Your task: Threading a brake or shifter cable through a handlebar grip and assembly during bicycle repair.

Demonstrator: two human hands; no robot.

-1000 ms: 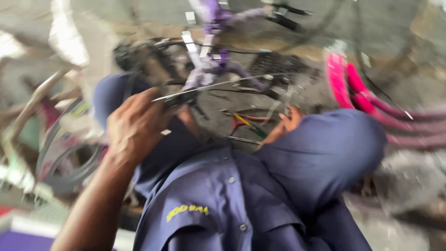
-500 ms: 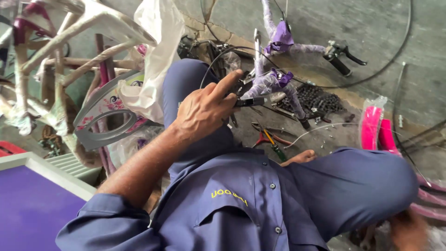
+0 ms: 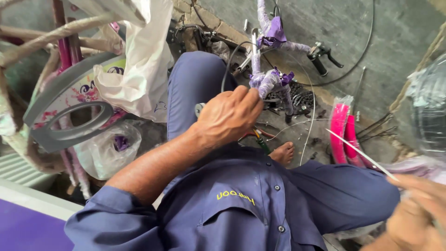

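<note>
My left hand [image 3: 230, 116] reaches forward over my knee, fingers closed around a thin black cable [image 3: 226, 65] that loops up from it. Its fingertips sit against a bicycle handlebar stem wrapped in purple plastic [image 3: 269, 80]. At the lower right edge my right hand [image 3: 418, 209] is blurred. It pinches one end of a thin white wire [image 3: 357, 151] that slants up and to the left. I sit in a blue shirt and blue trousers, with one bare foot [image 3: 283, 152] on the ground.
A grey and pink bicycle part with white plastic bags [image 3: 139, 60] stands at the left. Pink tyres [image 3: 341, 135] lie at the right. A brake lever [image 3: 320, 53], a chain, pliers [image 3: 260, 139] and loose cables lie on the concrete floor ahead.
The view has steadied and dropped. My left hand has closed in on the purple-wrapped stem. My right hand has come into view at the lower right with the white wire.
</note>
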